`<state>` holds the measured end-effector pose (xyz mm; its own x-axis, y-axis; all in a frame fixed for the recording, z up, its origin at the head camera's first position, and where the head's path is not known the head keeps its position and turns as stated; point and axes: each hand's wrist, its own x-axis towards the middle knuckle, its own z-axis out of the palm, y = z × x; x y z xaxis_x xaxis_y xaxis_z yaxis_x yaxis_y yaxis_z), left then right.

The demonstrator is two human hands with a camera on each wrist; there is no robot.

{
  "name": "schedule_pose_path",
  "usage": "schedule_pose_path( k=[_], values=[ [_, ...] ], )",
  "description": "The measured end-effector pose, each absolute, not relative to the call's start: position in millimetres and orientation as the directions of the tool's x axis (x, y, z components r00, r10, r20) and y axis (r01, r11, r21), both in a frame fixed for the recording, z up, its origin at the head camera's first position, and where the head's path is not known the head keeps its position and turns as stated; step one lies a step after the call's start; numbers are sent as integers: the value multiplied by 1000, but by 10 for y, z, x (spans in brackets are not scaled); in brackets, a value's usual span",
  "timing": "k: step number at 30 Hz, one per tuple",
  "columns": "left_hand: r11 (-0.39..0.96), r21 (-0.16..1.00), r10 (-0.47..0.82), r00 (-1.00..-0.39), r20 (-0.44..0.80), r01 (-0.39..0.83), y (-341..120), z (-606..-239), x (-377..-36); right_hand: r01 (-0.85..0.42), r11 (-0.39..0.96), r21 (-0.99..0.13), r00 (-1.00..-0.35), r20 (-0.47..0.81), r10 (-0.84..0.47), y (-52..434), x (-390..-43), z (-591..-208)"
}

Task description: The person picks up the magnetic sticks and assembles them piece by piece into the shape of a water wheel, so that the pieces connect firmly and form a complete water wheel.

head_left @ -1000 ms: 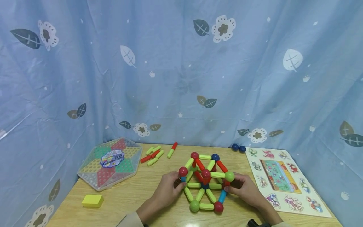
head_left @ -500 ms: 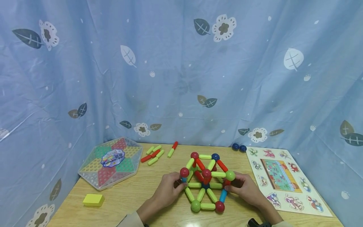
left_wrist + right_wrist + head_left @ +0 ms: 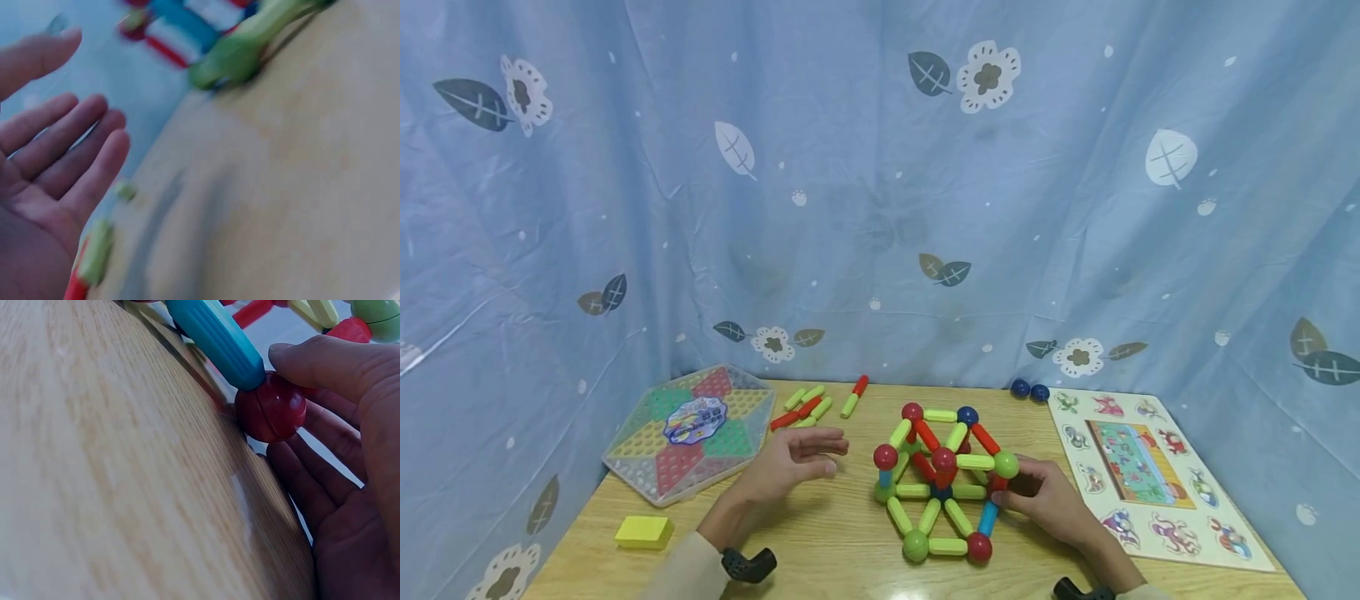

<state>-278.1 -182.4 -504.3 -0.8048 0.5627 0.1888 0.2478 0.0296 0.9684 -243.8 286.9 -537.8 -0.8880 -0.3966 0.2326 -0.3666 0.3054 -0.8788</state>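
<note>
- Rod-and-ball frame (image 3: 943,479) sits centre-bottom of the head view on the table (image 3: 820,542).
- Right hand (image 3: 1048,500) grips its right side, thumb on a red ball (image 3: 270,407).
- Left hand (image 3: 790,458) hovers wide, empty, left of the frame.
- Step: probably fetching a piece; loose rods (image 3: 808,408) lie upper left, the blurred wrist view leaves this unsure.

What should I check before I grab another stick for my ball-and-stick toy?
1. Left hand free: ok, fingers open, holding nothing.
2. Right hand steadying the ball-and-stick toy: ok, thumb on a red ball.
3. Spare sticks in reach: ok, they lie just beyond the left hand.
4. Toy flat on the table: cannot tell.
5. Path to the sticks clear: ok, the hexagonal game box sits off to the side.
</note>
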Motion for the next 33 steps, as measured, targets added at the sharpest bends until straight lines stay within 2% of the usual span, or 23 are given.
schedule_pose_path(
  k=[5,12,16,21,25,33],
  values=[
    [20,963,573,-793,208,267,-2218,-4967,-2990,-375,305,-875,-889,247,-385,2858,-2437,-5380],
    [297,923,438,-894,95,244,-2431,-4965,-3161,-376,300,-877,-883,242,-401,2857,-2429,-5387],
    [513,796,344,-927,151,320,-2325,-4979,-3218,-373,289,-882,-883,241,-404,2852,-2420,-5375],
    [729,542,329,-908,260,419,-2118,-4992,-3287,-372,286,-883,-883,241,-403,2845,-2417,-5370],
    [819,380,321,-892,318,430,-1989,-5021,-3315,-375,284,-883,-882,244,-403,2847,-2415,-5372],
    [874,247,329,-884,332,418,-1892,-5074,-3226,-371,294,-881,-884,239,-401,2851,-2416,-5367]
  ],
)
